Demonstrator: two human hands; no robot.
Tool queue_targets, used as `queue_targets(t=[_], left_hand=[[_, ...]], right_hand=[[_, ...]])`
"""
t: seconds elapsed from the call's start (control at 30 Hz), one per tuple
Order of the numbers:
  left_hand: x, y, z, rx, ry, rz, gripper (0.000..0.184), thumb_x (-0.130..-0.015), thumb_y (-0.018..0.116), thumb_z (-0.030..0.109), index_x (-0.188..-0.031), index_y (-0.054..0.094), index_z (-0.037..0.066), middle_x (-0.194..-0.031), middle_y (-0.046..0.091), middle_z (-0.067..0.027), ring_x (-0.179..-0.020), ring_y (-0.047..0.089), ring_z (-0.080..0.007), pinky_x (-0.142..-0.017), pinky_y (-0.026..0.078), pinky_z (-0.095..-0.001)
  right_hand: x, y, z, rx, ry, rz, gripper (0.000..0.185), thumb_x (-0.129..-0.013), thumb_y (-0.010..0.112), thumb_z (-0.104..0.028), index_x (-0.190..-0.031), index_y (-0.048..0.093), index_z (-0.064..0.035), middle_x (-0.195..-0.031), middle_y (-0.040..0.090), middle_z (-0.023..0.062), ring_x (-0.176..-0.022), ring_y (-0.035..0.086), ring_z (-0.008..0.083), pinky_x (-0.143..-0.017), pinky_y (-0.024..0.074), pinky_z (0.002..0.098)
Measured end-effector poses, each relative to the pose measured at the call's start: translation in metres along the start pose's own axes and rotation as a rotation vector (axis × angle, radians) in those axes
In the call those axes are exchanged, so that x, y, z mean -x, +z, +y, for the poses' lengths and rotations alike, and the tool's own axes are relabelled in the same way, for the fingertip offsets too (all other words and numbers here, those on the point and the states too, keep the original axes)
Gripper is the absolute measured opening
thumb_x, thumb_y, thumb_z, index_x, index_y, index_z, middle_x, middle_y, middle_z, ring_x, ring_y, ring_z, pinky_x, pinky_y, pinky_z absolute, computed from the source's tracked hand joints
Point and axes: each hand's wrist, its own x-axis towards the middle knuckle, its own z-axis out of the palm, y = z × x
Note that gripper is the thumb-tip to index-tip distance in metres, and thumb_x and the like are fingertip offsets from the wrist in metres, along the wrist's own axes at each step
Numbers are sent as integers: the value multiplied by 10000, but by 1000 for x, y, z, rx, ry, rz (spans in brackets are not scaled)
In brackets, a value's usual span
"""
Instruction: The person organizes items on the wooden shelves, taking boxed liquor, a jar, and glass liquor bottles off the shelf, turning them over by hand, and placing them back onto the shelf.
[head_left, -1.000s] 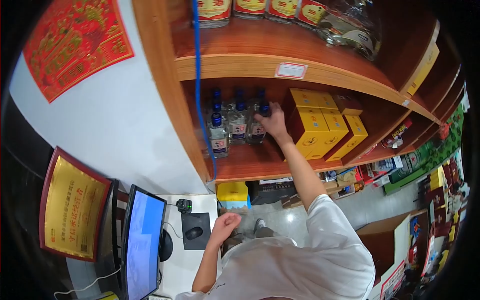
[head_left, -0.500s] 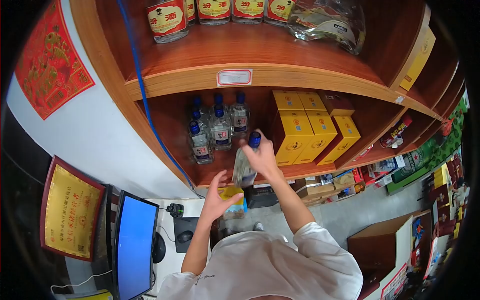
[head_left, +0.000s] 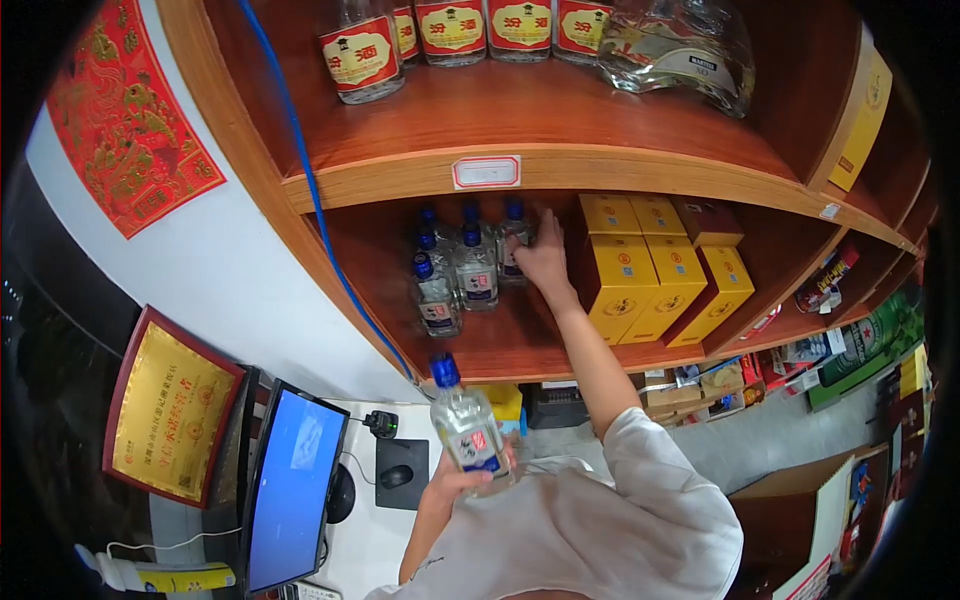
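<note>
My left hand point(head_left: 462, 487) is closed round the lower part of a clear glass liquor bottle point(head_left: 462, 425) with a blue cap, held in front of my chest, slightly tilted. On the lower shelf, my right hand point(head_left: 543, 256) is beside the rear right bottle point(head_left: 513, 235) of the same kind. Its fingers are apart, and the thumb overlaps the bottle's front; whether it touches I cannot tell. Left of that bottle stand several matching bottles, among them a middle one point(head_left: 476, 270) and a front left one point(head_left: 436, 300), all upright.
Yellow boxes point(head_left: 622, 290) stand right of my right arm on the same shelf. Red-and-yellow-labelled bottles point(head_left: 452, 30) and a large clear bottle point(head_left: 680, 55) occupy the shelf above. A blue cable point(head_left: 318, 200) runs down the left upright. Lower left are a monitor point(head_left: 290, 490) and mouse point(head_left: 397, 476).
The bottle has passed from my right hand to my left, which has lowered towards my chest. My right hand has gone back to the shelf, up to the rear right bottle.
</note>
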Motion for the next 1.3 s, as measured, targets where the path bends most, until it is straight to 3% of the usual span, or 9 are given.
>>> queue_targets(t=[0.17, 0.27, 0.43, 0.6, 0.7, 0.8, 0.9, 1.07, 1.3], left_hand=[[53, -15, 4, -163, 46, 58, 893, -596, 792, 90, -1423, 467, 0, -1088, 669, -233, -1003, 671, -387, -889, 519, -515], [76, -22, -6, -23, 44, 125, 897, -593, 787, 100, -1431, 477, 29, -1091, 666, -238, -1003, 669, -406, -893, 522, -533], [87, -23, -14, 95, 37, 238, 939, -548, 765, 94, -1444, 485, 67, -1041, 647, -231, -996, 667, -438, -905, 518, -567], [79, -22, -17, 99, 17, 132, 937, -571, 768, 100, -1461, 475, 84, -1076, 644, -227, -1020, 663, -427, -929, 507, -564], [73, -23, -24, 111, -11, 61, 934, -595, 764, 84, -1478, 458, 88, -1117, 643, -230, -1041, 658, -422, -940, 501, -563], [74, -15, -27, 121, -12, 32, 934, -617, 760, 59, -1492, 435, 78, -1168, 643, -228, -1065, 656, -412, -947, 500, -573], [79, -3, -23, 94, 0, 54, 942, -606, 766, 46, -1486, 432, 58, -1169, 653, -221, -1091, 660, -391, -953, 514, -568], [97, 11, -16, 162, -30, 184, 927, -572, 772, 11, -1448, 469, 21, -1136, 671, -222, -1067, 671, -374, -928, 536, -516], [122, 18, -15, 62, 75, 279, 907, -586, 773, 68, -1439, 474, -5, -1094, 683, -198, -984, 684, -335, -870, 538, -456]], right_hand=[[-6, 35, 54, -229, 147, -51, 643, -730, 816, -251, -1284, 566, -40, -1221, 589, 244, -1164, 563, 421, -1008, 469, 473], [-5, 21, 46, -99, 208, -128, 625, -727, 815, -244, -1270, 575, -48, -1177, 585, 249, -1129, 579, 419, -990, 483, 473], [9, -1, 14, 101, 135, -63, 513, -763, 808, -298, -1145, 600, -25, -1117, 583, 260, -1048, 590, 463, -890, 510, 505], [16, -1, 38, 62, -11, 8, 481, -795, 791, -295, -1126, 591, -9, -1073, 613, 266, -1004, 607, 476, -862, 509, 527], [18, 10, 45, -48, 62, -19, 512, -811, 801, -318, -1159, 573, -19, -1072, 648, 256, -1034, 643, 424, -876, 519, 486], [27, 10, 36, -302, 367, -105, 552, -813, 830, -290, -1212, 547, -33, -1045, 683, 218, -1022, 680, 310, -886, 526, 421], [44, 8, 38, -355, 299, -129, 571, -811, 859, -216, -1247, 535, -40, -1091, 673, 145, -1040, 642, 210, -926, 505, 365], [66, 34, 94, -574, 302, -182, 599, -783, 891, -135, -1265, 544, -53, -1203, 595, 47, -1105, 551, 172, -986, 452, 337], [70, 38, 108, -540, 144, -154, 643, -785, 899, -122, -1312, 545, -15, -1211, 614, 65, -1085, 578, 167, -975, 467, 316]])
